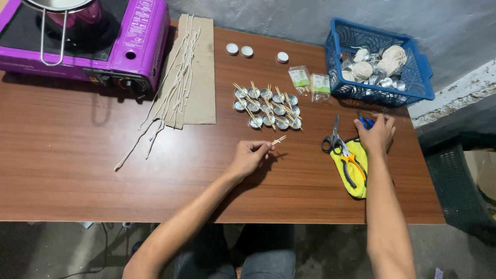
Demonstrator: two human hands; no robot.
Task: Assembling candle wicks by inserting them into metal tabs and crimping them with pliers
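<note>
My left hand [250, 155] pinches a pair of thin wooden sticks [279, 139] above the brown table [77, 175], just in front of a cluster of small metal cups [266, 107] with sticks laid across them. My right hand [376, 133] is closed over a small blue object [366, 122] at the table's right side, beside grey-handled scissors [333, 137]. A yellow cloth [354, 165] holding orange-handled pliers [352, 164] lies under my right wrist.
A purple portable stove [129, 36] with a pot stands at the back left. White wick strings [175, 82] lie on cardboard. A blue basket [380, 64] of string balls and cups sits back right, two small packets [310, 80] beside it, three white caps [247, 50] behind.
</note>
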